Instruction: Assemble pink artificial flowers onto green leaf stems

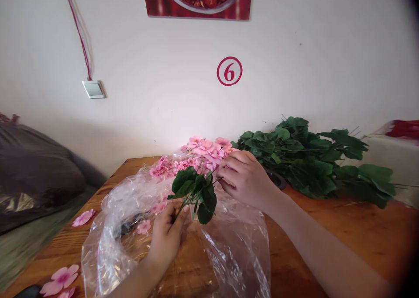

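Note:
My left hand [167,233] is closed round the stem of a green leafy sprig [195,192], holding it upright over a clear plastic bag [229,245]. My right hand [244,178] is pinched at the top of the sprig, fingers pressed together beside a heap of pink fabric flowers [203,154] lying on the bag. What the right fingertips hold is too small to name.
A pile of green leafy stems [314,162] lies on the wooden table [343,228] at the right, against the wall. Loose pink flowers [60,279] and a single flower [83,217] lie at the table's left. A dark cushion [36,171] sits to the left.

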The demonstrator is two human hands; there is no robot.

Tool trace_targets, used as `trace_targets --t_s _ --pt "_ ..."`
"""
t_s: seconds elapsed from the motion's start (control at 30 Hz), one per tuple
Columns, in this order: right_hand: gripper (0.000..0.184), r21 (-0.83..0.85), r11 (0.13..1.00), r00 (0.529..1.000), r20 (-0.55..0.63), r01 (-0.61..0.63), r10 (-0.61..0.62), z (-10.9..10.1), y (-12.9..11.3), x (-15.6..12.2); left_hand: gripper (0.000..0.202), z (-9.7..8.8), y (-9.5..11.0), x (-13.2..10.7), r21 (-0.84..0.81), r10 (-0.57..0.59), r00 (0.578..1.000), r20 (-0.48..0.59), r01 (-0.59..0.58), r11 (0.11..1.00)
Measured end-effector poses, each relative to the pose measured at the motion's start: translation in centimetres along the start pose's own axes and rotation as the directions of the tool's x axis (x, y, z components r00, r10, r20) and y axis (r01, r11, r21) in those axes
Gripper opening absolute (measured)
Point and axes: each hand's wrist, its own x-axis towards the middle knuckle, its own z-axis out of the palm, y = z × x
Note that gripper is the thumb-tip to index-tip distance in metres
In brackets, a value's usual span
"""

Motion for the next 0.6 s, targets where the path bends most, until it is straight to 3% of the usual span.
trace_targets --t_s 0.27,0.6 --pt "0.01 -0.011 1.0 1.0 -0.007 0.025 -0.025 -0.16 -0.02 0.03 0.025 0.16 0.53 0.1 -0.04 -0.038 0.999 0.003 0.038 0.998" --pt "0.008 -0.006 1.0 1.0 -0.001 0.025 -0.025 0.04 -0.03 0.01 0.023 0.05 0.31 0.11 0.049 0.01 1.0 0.012 -0.01 0.999"
